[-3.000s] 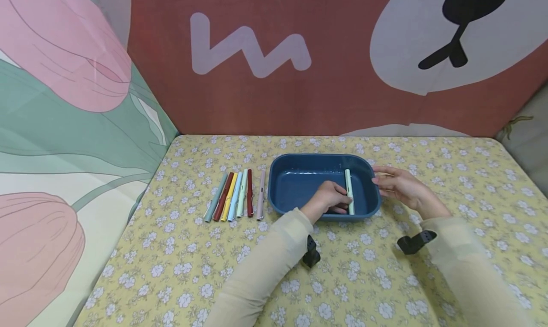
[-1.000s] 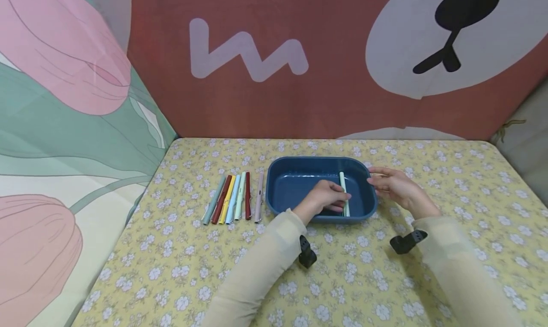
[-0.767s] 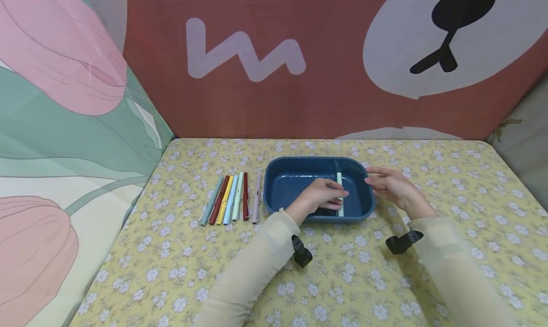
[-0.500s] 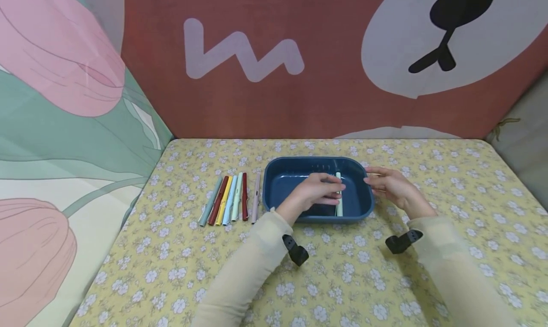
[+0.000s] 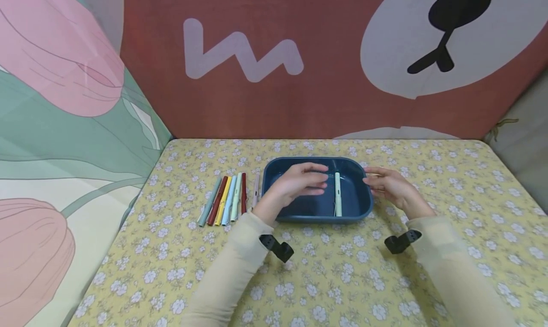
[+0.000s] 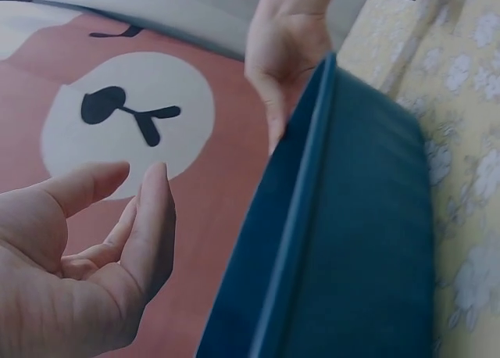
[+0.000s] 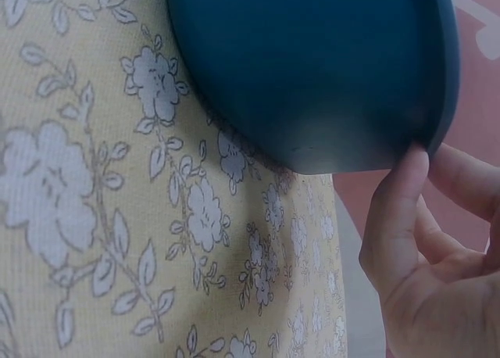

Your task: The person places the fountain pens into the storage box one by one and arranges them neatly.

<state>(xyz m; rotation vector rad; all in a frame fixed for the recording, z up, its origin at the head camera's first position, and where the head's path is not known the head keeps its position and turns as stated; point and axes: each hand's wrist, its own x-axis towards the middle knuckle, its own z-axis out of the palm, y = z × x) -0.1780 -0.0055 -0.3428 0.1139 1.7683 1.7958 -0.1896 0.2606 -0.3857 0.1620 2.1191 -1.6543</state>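
Note:
My left hand hovers over the blue box with its fingers extended and nothing between them. In the left wrist view, a gap parts the thumb from the fingers of the left hand. A pale mint pen lies lengthwise from back to front inside the box, right of its middle. At the box's right end, my right hand touches the rim with loosely extended fingers. In the right wrist view, the thumb of the right hand rests against the outer wall of the box.
Left of the box lies a row of pens: grey-green, dark red, yellow, light blue, mint and another dark red. A lilac pen, partly hidden by my left arm, lies nearest the box. A flowered cloth covers the table.
My left hand held the mint pen inside the box, then let go of it and moved up and left. The pen shifted slightly left. My right hand has stayed at the rim.

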